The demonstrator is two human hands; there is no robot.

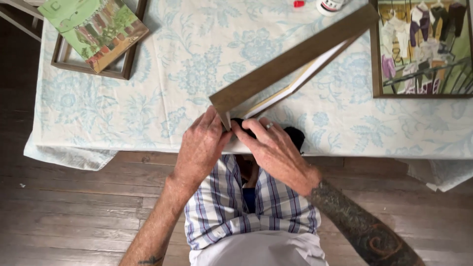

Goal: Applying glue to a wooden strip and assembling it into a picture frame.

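Note:
A brown wooden picture frame (290, 59) stands tilted on its edge across the table, its white inner backing showing along the lower side. My left hand (201, 148) grips its near corner from the left. My right hand (273, 148), with a ring on one finger, presses against the same corner from the right. Both hands meet at that corner near the table's front edge, with a small dark object (242, 124) partly hidden between the fingers.
A floral blue-and-white tablecloth (172, 88) covers the table. A painted canvas (93, 27) lies on another frame at the back left. A framed painting of hanging clothes (423, 49) lies at the right. A glue bottle (329, 6) stands at the back. Wooden floor lies below.

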